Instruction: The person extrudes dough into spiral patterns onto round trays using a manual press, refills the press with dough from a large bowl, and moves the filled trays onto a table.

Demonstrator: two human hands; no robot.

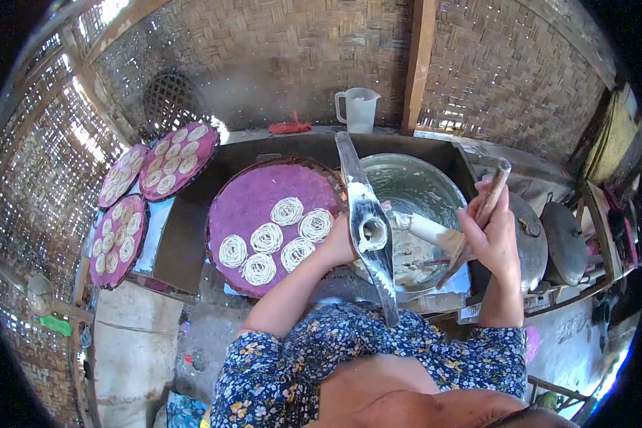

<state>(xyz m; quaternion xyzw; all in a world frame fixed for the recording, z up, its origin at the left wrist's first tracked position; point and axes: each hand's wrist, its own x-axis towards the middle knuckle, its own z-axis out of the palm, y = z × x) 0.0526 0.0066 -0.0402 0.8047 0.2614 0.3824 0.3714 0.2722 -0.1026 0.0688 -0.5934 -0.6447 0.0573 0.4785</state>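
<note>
My left hand [341,241] is closed around the middle of a wooden noodle press [372,260], a long bar with a round hole at its centre and white dough smeared on it. The bar hides most of those fingers. In my right hand [493,234] is the wooden crosspiece of a plunger [435,233], its pale, dough-coated shaft pointing left over a large basin [439,171]. White dough or batter coats the basin's inside. Left of the press, a round purple tray [253,196] carries several coils of white noodles [267,237].
Smaller purple trays [150,172] of noodle coils stand at the left. A translucent jug [361,110] and a red item [290,127] are on the back ledge. Round dark lids [565,242] lean at the right. A woven wall [278,64] closes the back.
</note>
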